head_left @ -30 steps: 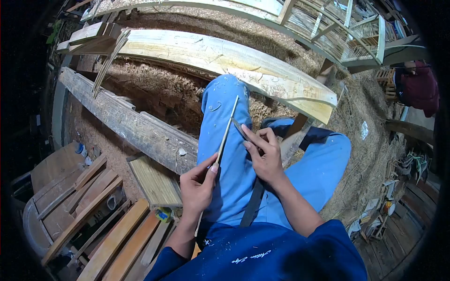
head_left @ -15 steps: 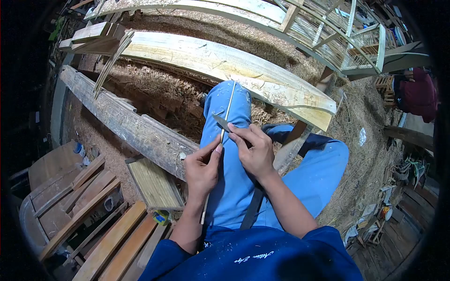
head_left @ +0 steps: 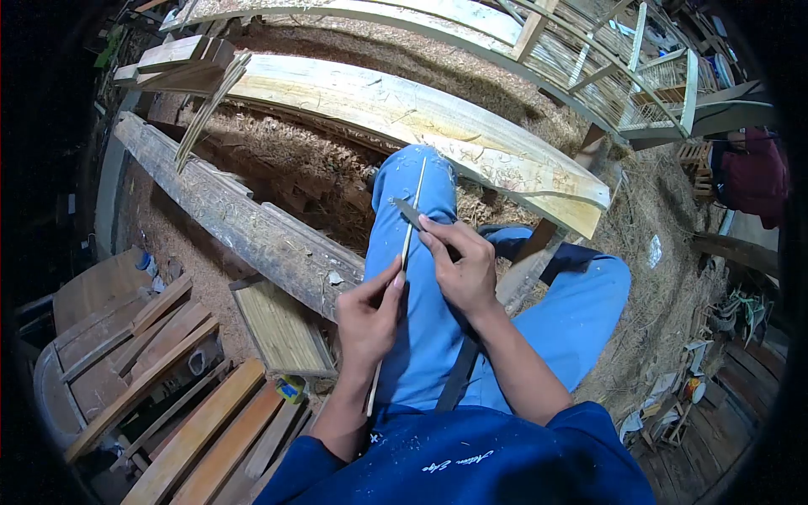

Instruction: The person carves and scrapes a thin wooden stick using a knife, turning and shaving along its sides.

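Note:
My left hand (head_left: 369,324) pinches a thin pale wooden strip (head_left: 421,182) between thumb and fingers. The strip runs along my blue-trousered thigh toward the knee, and its lower end shows beside my left forearm. In my right hand (head_left: 463,269) is a knife, its short grey blade (head_left: 406,209) lying across the strip just beyond the left fingers. Part of the knife is hidden by that hand. A long dark bar (head_left: 459,375) emerges below the right wrist; whether it is the knife's handle I cannot tell. Small shavings dot the trousers.
A pale plank (head_left: 337,88) covered in shavings lies past my knee. A weathered beam (head_left: 227,223) is to the left, with a bundle of thin sticks (head_left: 206,118) leaning on it. Wooden slats (head_left: 202,429) lie at lower left. A person in dark red (head_left: 753,181) is at far right.
My right hand and the knife have slid slightly up the strip, away from the left fingers. My left hand keeps its pinch. The whole view has shifted a little.

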`<control>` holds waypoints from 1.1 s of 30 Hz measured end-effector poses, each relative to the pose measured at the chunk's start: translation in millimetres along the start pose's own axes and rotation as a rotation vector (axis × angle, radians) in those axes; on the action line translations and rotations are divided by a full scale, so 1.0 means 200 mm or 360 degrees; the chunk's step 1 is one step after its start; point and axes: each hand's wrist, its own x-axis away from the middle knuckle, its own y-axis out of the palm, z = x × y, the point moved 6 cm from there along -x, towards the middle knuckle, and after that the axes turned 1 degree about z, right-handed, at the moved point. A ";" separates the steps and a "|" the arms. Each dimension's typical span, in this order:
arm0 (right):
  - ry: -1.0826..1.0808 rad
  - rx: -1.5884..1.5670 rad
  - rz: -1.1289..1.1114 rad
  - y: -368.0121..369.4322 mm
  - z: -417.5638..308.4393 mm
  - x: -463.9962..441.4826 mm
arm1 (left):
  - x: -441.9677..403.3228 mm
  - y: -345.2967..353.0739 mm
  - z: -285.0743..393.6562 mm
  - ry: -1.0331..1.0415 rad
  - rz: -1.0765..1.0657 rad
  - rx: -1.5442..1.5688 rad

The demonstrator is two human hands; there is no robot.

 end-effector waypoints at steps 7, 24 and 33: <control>0.0001 -0.0046 0.0006 0.00 0.05 0.04 | -0.19 0.08 0.05 0.0145 -0.0014 -0.0124; 0.0088 0.0021 0.0042 0.00 0.05 0.01 | 0.20 -0.10 -0.07 -0.0173 0.0075 -0.0032; 0.0036 0.0051 0.0000 -0.01 0.05 0.07 | 0.05 -0.02 -0.03 0.0030 0.0036 -0.0058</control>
